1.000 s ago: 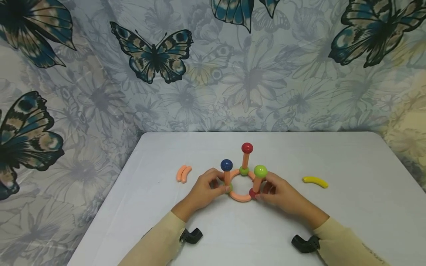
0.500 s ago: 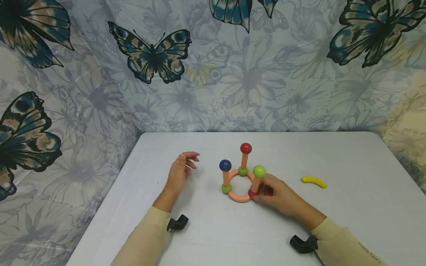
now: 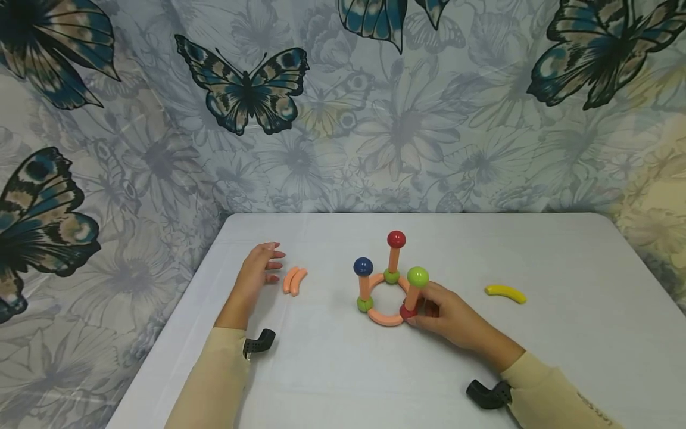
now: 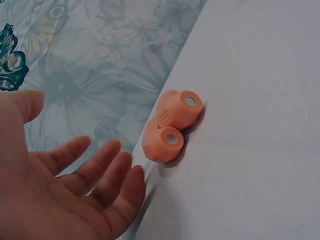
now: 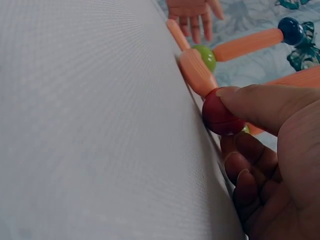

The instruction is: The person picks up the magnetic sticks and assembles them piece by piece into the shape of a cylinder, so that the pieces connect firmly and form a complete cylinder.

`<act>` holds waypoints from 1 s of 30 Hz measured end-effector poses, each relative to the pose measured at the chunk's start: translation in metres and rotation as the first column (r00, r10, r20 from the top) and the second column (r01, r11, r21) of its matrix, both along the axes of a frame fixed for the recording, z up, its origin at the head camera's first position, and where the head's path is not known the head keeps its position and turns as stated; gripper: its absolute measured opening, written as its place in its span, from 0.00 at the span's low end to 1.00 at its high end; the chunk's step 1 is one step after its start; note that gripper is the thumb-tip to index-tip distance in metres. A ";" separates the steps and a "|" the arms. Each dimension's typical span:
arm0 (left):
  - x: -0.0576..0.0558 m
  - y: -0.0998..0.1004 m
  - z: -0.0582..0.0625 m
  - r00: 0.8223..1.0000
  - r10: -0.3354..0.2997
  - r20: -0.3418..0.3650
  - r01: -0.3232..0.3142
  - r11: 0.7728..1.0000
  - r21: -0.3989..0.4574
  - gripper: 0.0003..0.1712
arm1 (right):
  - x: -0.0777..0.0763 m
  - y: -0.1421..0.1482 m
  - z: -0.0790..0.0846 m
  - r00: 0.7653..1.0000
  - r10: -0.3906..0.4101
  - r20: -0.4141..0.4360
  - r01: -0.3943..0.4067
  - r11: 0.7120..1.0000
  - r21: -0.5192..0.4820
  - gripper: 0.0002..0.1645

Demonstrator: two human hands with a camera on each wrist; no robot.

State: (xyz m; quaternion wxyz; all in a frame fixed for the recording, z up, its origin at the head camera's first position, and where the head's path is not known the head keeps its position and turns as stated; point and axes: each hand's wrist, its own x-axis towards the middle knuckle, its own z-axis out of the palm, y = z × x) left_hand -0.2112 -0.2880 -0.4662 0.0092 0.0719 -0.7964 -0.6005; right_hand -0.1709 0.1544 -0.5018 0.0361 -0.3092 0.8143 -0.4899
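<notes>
A ring of orange curved magnetic sticks (image 3: 384, 319) and balls lies mid-table, with three upright sticks topped by a blue ball (image 3: 362, 266), a red ball (image 3: 396, 239) and a light green ball (image 3: 418, 276). My right hand (image 3: 452, 316) pinches the dark red base ball (image 5: 220, 114) at the ring's near right between thumb and fingers. To the left, my left hand (image 3: 256, 277) is held with fingers loosely extended, just beside two loose orange curved sticks (image 3: 295, 280). In the left wrist view, metal discs show on the ends of these orange sticks (image 4: 172, 127), apart from the fingertips.
A yellow curved stick (image 3: 506, 293) lies at the right on the white table (image 3: 343, 381). Behind the table hangs a cloth (image 3: 343, 155) with butterflies and flowers. Black wrist mounts (image 3: 489, 394) stick out from both sleeves.
My left hand has let go of the green base ball at the ring's left and moved left, passing over the loose orange sticks to their far side. My right hand stays on the red ball.
</notes>
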 end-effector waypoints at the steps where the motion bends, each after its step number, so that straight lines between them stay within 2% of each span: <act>1: 0.000 0.001 -0.001 1.000 -0.012 0.018 0.012 1.000 -0.009 0.38 | 0.000 0.000 0.000 1.000 0.005 -0.002 -0.005 1.000 -0.007 0.20; 3: 0.001 0.002 -0.005 0.998 -0.032 0.048 0.034 0.998 -0.049 0.33 | 0.001 0.000 0.000 1.000 0.015 -0.010 -0.015 1.000 -0.020 0.19; 6: 0.001 0.003 -0.008 0.995 -0.054 0.081 0.063 0.991 -0.114 0.32 | 0.000 0.001 0.000 1.000 0.028 -0.010 -0.029 0.999 -0.031 0.19; 10: 0.002 0.000 -0.011 0.988 -0.108 0.112 0.129 0.971 -0.202 0.35 | 0.000 0.002 -0.001 1.000 0.025 -0.004 -0.025 1.000 -0.016 0.20; 13: 0.002 -0.001 -0.011 0.982 -0.139 0.131 0.169 0.953 -0.252 0.32 | 0.000 0.003 -0.001 1.000 0.014 0.001 -0.014 1.000 0.003 0.22; 18: 0.003 0.002 -0.009 0.981 -0.107 0.164 0.162 0.914 -0.372 0.23 | 0.000 0.002 0.000 1.000 0.001 0.020 -0.001 1.000 0.019 0.21; 22: 0.004 0.006 -0.004 0.980 -0.081 0.181 0.155 0.880 -0.448 0.20 | 0.001 0.001 0.001 1.000 -0.001 0.023 0.001 1.000 0.016 0.20; 25: 0.005 0.008 -0.001 0.980 -0.082 0.182 0.157 0.880 -0.448 0.22 | 0.001 0.001 0.001 1.000 -0.003 0.022 0.003 1.000 0.021 0.20; 30: 0.007 0.005 0.003 0.985 -0.084 0.148 0.137 0.906 -0.400 0.24 | 0.000 0.001 0.001 0.999 -0.003 0.037 0.001 0.999 0.042 0.21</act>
